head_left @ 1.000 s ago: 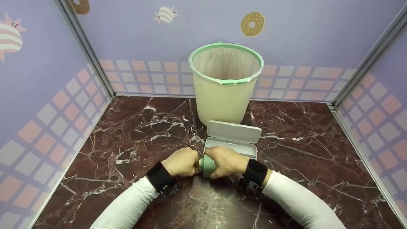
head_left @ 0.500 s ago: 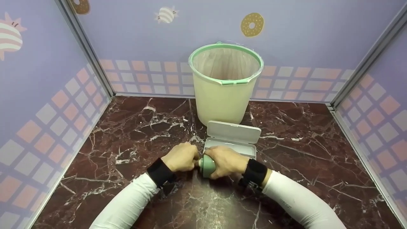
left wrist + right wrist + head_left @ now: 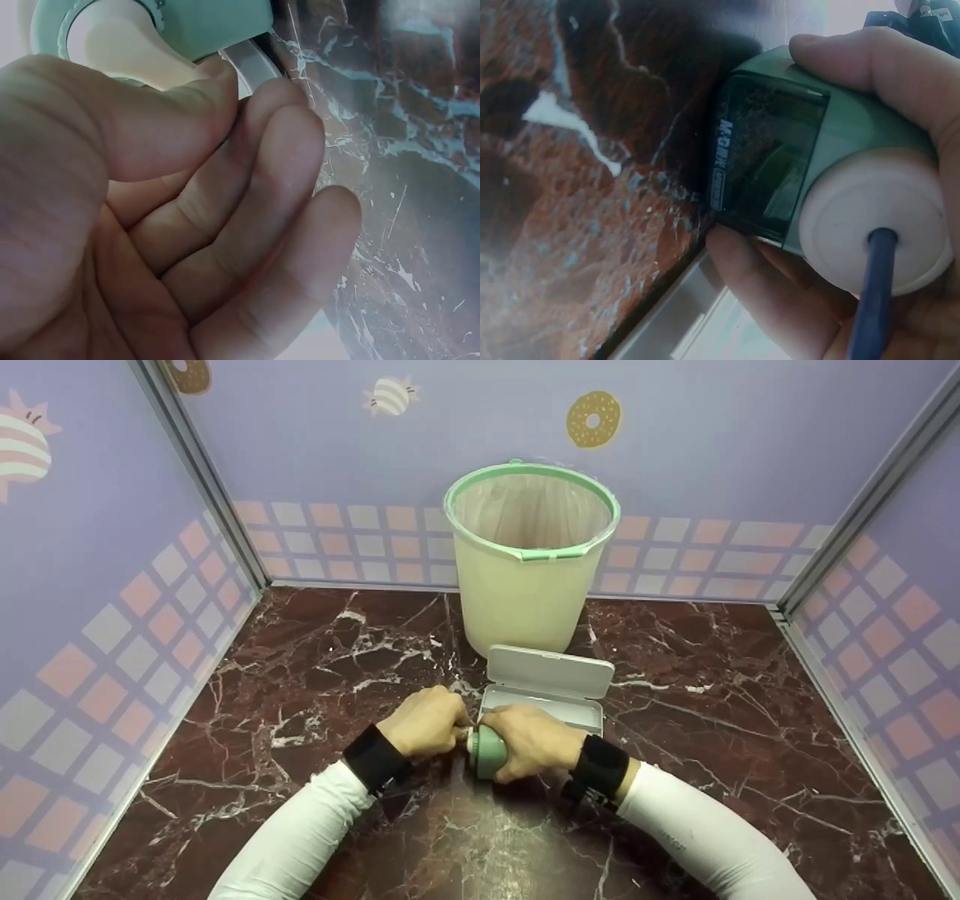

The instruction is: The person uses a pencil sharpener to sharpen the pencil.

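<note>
A green pencil sharpener [image 3: 491, 751] lies on the marble-patterned table, and my right hand [image 3: 536, 742] grips its body. In the right wrist view, a dark blue pencil [image 3: 876, 292] sticks into the hole of the sharpener's pale round face [image 3: 847, 217]. A dark see-through shavings window [image 3: 769, 157] with white lettering shows between thumb and fingers. My left hand [image 3: 427, 724] is at the opposite end, where thumb and forefinger pinch the cream crank handle [image 3: 135, 45]; its other fingers curl loosely. The pencil is hidden in the head view.
Just behind my right hand lies a light grey pencil case [image 3: 547, 706] with its lid [image 3: 551, 671] raised. A cream waste bin [image 3: 525, 592] with a green rim and plastic liner stands behind that. Patterned panels [image 3: 300, 450] enclose the table at the back and sides.
My left hand has shifted a little away from me and slightly left, along with the crank handle. The right hand and the sharpener have stayed in place.
</note>
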The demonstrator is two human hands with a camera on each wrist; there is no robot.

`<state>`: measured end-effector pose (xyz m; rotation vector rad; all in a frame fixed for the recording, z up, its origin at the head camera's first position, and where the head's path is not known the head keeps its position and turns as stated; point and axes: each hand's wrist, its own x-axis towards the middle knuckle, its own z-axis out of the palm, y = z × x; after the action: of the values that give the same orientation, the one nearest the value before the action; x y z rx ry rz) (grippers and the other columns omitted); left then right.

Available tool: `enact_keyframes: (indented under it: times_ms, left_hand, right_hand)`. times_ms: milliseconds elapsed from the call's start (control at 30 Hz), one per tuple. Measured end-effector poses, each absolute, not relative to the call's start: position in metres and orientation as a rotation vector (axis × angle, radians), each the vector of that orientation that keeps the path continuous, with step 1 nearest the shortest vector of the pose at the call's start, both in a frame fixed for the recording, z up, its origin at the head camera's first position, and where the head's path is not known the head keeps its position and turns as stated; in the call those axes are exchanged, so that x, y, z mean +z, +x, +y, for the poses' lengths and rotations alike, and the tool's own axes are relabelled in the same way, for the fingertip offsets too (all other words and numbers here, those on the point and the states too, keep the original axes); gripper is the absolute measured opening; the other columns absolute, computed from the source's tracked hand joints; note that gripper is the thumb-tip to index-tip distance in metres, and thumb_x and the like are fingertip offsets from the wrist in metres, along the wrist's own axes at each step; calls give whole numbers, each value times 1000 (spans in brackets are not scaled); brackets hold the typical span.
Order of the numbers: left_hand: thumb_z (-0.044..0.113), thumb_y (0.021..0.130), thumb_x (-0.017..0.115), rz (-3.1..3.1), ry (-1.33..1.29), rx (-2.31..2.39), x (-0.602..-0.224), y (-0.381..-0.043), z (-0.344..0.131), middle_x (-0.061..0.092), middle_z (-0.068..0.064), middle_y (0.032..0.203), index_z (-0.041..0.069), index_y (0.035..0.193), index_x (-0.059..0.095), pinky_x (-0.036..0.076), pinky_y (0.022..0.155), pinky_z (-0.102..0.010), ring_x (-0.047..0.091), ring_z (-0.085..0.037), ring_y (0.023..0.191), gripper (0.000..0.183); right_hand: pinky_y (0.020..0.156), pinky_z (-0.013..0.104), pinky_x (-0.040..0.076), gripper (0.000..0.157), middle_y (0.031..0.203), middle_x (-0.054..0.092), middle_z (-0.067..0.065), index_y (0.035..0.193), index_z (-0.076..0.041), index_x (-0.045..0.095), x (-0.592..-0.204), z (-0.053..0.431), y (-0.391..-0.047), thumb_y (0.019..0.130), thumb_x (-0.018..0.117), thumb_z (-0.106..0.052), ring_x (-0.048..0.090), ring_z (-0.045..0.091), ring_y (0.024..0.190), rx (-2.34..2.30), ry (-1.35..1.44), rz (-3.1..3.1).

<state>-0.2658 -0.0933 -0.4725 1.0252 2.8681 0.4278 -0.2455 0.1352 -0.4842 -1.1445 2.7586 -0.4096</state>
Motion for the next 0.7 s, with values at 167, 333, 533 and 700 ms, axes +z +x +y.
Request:
enact_keyframes:
  times_ms: [167, 333, 533, 700]
  left_hand:
    - [7, 83, 80, 2894, 1036, 446, -469, -267, -95, 53, 7, 57, 21, 54, 57, 53, 57, -41, 52, -16, 56, 40]
    - [7, 83, 79, 2915, 1068, 442, -467, -266, -96, 59, 2, 59, 20, 56, 60, 57, 60, -46, 57, -20, 57, 35]
    - [8, 85, 80, 2940, 1103, 449, -461, -267, -95, 69, 0, 63, 18, 63, 72, 60, 63, -46, 60, -19, 59, 25]
    - [9, 85, 81, 2966, 1143, 453, -457, -265, -97, 68, 1, 62, 18, 64, 73, 58, 61, -44, 56, -16, 57, 24]
  right_hand:
    - [81, 33, 61, 59, 105, 77, 1, 116, -14, 71, -484, 135, -245, 70, 103, -33, 71, 18, 90, -408, -1157, 2760]
    - [83, 34, 62, 60, 108, 78, 2, 119, -14, 71, -484, 134, -245, 71, 103, -33, 72, 19, 92, -407, -1144, 2749]
    - [82, 34, 62, 61, 106, 78, 2, 120, -14, 72, -483, 135, -246, 71, 103, -33, 72, 19, 91, -392, -1127, 2754]
    - [79, 33, 61, 59, 104, 78, 2, 118, -14, 71, -482, 134, -246, 71, 102, -34, 71, 18, 88, -384, -1143, 2757]
